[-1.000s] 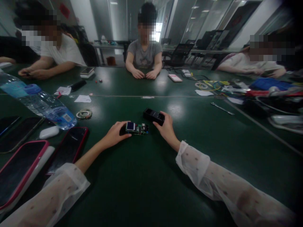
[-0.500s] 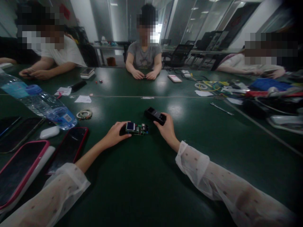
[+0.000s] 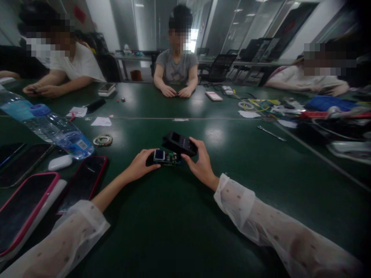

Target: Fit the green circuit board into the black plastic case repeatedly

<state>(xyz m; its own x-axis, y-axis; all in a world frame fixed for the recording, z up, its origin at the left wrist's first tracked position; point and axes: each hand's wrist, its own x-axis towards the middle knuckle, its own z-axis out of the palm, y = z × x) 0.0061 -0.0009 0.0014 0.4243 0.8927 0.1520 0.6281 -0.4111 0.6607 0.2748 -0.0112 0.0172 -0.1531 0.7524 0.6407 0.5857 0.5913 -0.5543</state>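
Observation:
Between the thumb and fingers of my left hand (image 3: 143, 165) is a green circuit board (image 3: 169, 158) with a small square screen at its left end. My right hand (image 3: 199, 160) grips the right end of a black plastic case (image 3: 178, 142), which has a window opening and small cut-outs. The case is tilted and sits just beyond and partly over the board's right end. Whether the two touch, I cannot tell. The green table (image 3: 179, 220) lies beneath both hands.
At left are water bottles (image 3: 62, 131), a beaded bracelet (image 3: 102, 140), a white earbud case (image 3: 60, 162) and several phones, one red-edged (image 3: 82, 183). To the right lie a thin metal tool (image 3: 271, 133), cables (image 3: 257, 104) and a blue bundle (image 3: 330, 103). Several people sit across the table.
My right hand has brought the black case leftward, closer to the circuit board and partly over its end. The left hand and the board have hardly moved.

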